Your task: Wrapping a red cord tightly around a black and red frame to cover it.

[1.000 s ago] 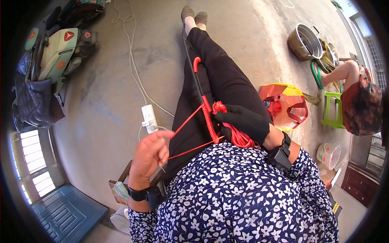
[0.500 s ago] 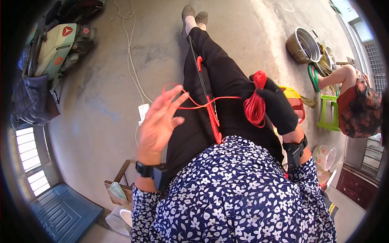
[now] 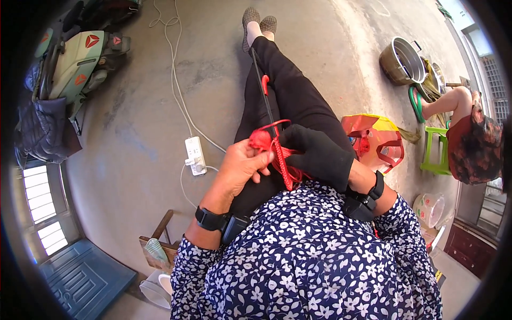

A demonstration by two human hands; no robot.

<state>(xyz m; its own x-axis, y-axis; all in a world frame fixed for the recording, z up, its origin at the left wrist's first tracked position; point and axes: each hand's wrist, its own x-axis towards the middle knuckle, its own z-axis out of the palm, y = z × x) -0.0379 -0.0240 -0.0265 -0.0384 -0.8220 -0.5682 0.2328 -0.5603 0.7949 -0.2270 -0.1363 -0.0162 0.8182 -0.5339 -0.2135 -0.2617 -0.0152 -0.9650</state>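
The bare left hand [image 3: 242, 168] pinches one end of a bundle of thin, glossy red cord [image 3: 261, 140] between narrowed fingers. The bundle sits above the lap, crossing a slender black rod with a red cord-wrapped section [image 3: 282, 164], its strands showing on both sides. The black-gloved right hand [image 3: 322, 157] curls in just beside the rod, touching the strands; whether its fingers grip them, I cannot tell. Black trousers [image 3: 298, 96] lie beneath.
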